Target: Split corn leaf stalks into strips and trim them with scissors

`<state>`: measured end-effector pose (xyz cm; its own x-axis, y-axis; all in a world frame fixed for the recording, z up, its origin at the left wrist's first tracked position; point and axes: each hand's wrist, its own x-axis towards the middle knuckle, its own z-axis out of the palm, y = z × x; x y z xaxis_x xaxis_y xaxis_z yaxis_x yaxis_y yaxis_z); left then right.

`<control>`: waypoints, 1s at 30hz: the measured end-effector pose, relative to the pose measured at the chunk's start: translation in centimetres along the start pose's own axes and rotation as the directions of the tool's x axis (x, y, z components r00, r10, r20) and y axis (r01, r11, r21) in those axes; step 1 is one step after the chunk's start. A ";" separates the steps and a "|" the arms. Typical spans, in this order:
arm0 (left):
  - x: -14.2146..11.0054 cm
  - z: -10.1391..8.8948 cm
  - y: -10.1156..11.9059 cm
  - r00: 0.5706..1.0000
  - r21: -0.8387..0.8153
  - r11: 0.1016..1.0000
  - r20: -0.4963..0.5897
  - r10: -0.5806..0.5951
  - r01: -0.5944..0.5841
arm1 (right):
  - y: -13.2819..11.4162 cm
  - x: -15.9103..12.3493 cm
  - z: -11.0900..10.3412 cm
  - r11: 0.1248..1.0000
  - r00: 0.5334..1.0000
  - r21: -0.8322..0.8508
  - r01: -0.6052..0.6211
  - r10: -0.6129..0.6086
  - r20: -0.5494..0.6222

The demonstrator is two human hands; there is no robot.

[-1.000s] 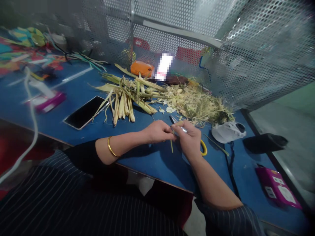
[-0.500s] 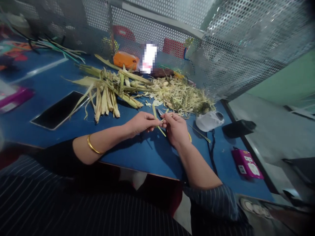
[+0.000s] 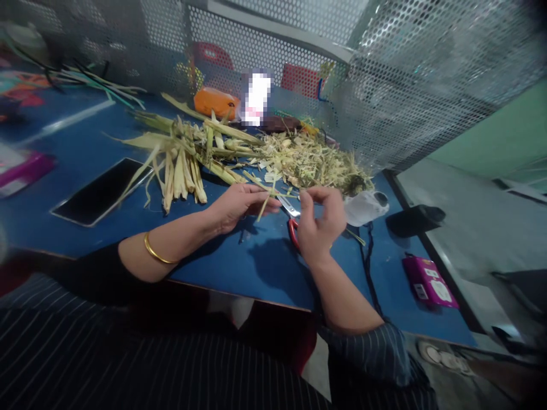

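My left hand pinches a thin green-yellow leaf strip above the blue table. A gold bangle sits on that wrist. My right hand is raised just right of the strip, thumb and fingers curled close together, with nothing clearly between them. Scissors with a red handle lie on the table under and left of the right hand. A bundle of pale husk strips and a heap of shredded husk lie beyond the hands.
A dark phone lies at the left. A white cap-like object, a black case and a magenta box sit at the right. An orange box stands by the perforated metal screen.
My right hand has let go of the strip and lifted away to the right, uncovering the scissors. The left hand still holds the strip, now tilted the other way.
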<state>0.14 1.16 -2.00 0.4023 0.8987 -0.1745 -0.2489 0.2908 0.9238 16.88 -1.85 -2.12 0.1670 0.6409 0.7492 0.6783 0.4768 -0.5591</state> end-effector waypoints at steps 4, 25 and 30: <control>0.2 0.2 -0.3 0.991 -0.002 0.993 -0.073 0.117 -0.117 | -0.8 -1.0 0.9 0.994 0.913 0.017 -0.110 0.094 0.396; 0.1 0.5 -0.6 0.982 0.005 0.999 -0.184 0.046 -0.046 | -1.1 -2.3 1.8 0.960 0.751 0.131 -0.249 0.106 0.652; 0.0 0.2 0.4 0.983 0.047 0.998 -0.177 0.039 -0.031 | -0.5 -1.5 1.1 0.999 0.921 -0.052 -0.013 0.032 0.389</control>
<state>0.23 1.17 -1.56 0.2301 0.9533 -0.1957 -0.2192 0.2467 0.9440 15.48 -2.40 -3.36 -0.1026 0.8392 0.5340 0.7122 0.4368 -0.5496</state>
